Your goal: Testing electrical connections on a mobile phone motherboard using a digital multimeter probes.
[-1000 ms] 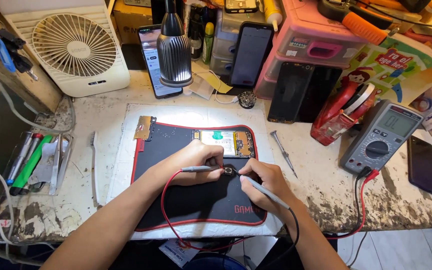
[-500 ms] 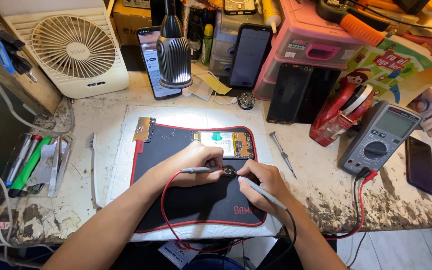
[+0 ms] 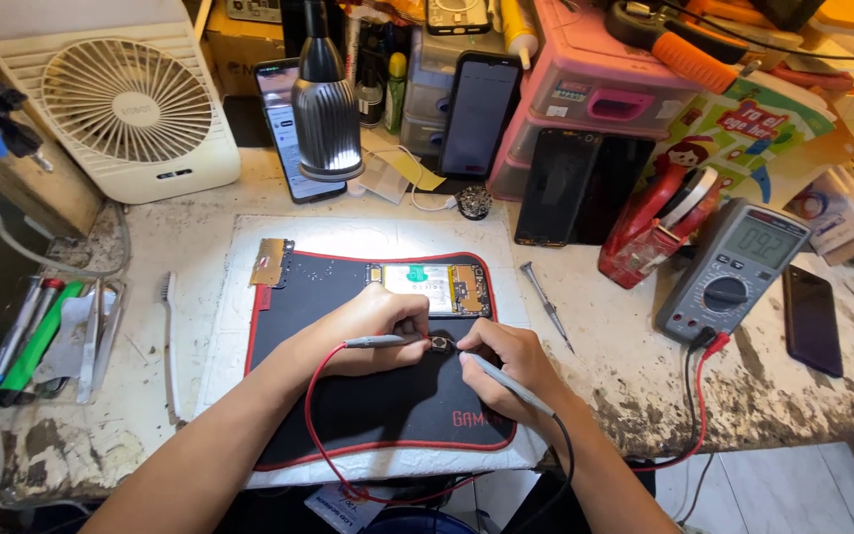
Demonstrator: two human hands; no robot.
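- A tiny dark square component (image 3: 439,344) lies on the black work mat with red stitched edge (image 3: 368,415), between the two hands and just below a bare phone circuit board with a pale battery panel (image 3: 434,288).
- It looks light, stiff and fragile; a nudge would likely slide it on the mat, so it seems best steadied by its edges with fingertips, with only gentle pressure from the tips.
- The left hand (image 3: 380,321) is closed in a pen grip around the grey probe with the red lead (image 3: 376,341), tip at the component's left side.
- The right hand (image 3: 506,366) is closed the same way around the grey probe with the black lead (image 3: 506,381), tip at the component's right side.
- Both leads run to a grey handheld multimeter with a lit display (image 3: 733,272), well apart on the worn table (image 3: 644,376).
- A slim metal screwdriver (image 3: 546,305) lies beside the mat.
- A silver lamp head (image 3: 326,114) shines down from above; a white desk fan (image 3: 126,99) stands far left.
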